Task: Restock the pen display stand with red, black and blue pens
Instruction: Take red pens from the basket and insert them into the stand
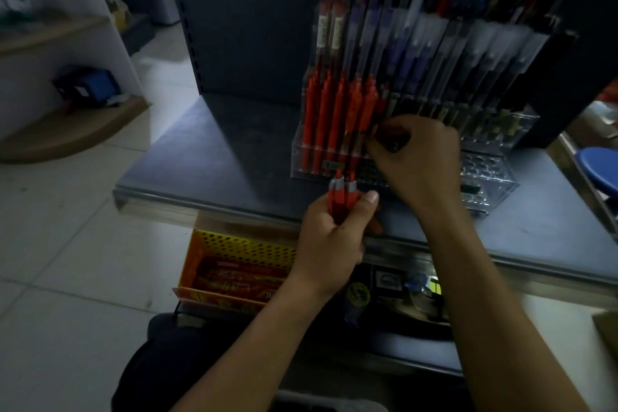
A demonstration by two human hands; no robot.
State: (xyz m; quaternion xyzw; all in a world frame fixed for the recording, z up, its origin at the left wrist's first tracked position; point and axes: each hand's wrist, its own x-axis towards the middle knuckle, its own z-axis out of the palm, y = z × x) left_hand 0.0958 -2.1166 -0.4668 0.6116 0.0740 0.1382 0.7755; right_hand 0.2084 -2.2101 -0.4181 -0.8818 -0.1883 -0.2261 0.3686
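Though red pens [334, 117] fill one end of the stand [495, 184], front holes sit bare; my left hand [329, 241] grips spare reds [341, 192], my right hand [421, 160] curls, hold unclear.

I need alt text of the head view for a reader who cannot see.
The left hand grips a bundle of red pens in front of a clear pen display stand on a grey shelf. The right hand reaches its front row, beside standing red pens.

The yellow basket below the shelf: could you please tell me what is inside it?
Red printed packets lie inside the yellow basket. The left hand, gripping red pens, covers its right end.
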